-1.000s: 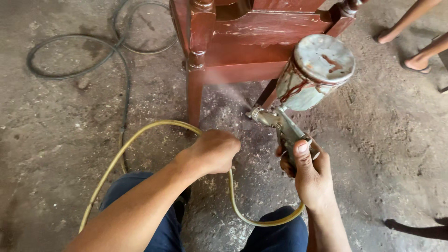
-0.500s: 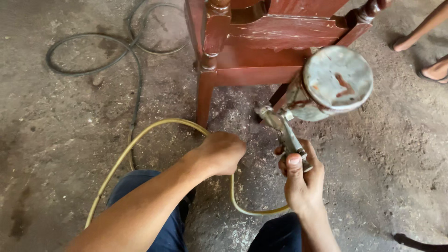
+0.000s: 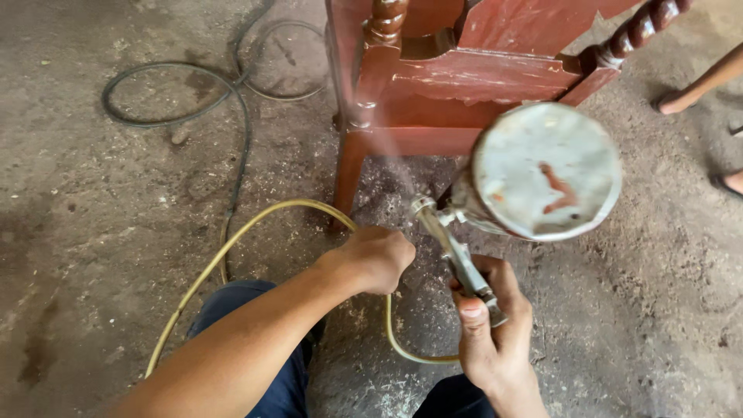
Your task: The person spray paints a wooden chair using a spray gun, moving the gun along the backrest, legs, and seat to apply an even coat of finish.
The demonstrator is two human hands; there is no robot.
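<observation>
Rough grey concrete floor [image 3: 93, 232]. Right hand [image 3: 495, 340], fingers clamped on the metal spray gun with round paint-stained cup [image 3: 542, 174], misting the red-brown turned-wood chair leg [image 3: 352, 166] (coating appears underway). Left hand [image 3: 375, 259] fisted around the yellow air hose [image 3: 232, 240].

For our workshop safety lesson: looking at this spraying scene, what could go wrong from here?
1. The yellow air hose loops past the left hand and between the knees; it could snag or trip.
2. Spray mist drifts from the spray gun in the bare right hand and could likely be breathed in.
3. Overspray may reach another person's bare foot beside the red wooden chair.
</observation>
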